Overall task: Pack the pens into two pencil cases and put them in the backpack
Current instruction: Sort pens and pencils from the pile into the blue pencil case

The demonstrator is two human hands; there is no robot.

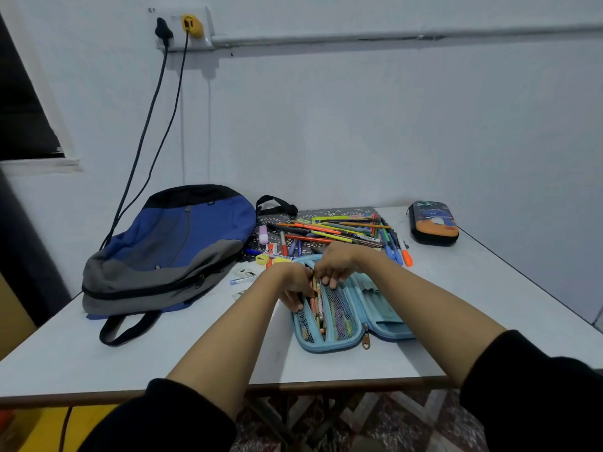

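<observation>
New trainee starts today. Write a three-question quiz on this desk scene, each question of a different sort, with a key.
1. True or false: the backpack lies left of the open light-blue pencil case.
2. Which is closed? A: light-blue pencil case. B: dark pencil case.
3. Fill in: the loose pens lie on a patterned ___.
Key: 1 true; 2 B; 3 mat.

Left hand (293,285) on blue pencil case (339,341), right hand (336,265) on its pens (318,308)

White table (98,363), wall socket (182,29), black cables (153,115)
</observation>
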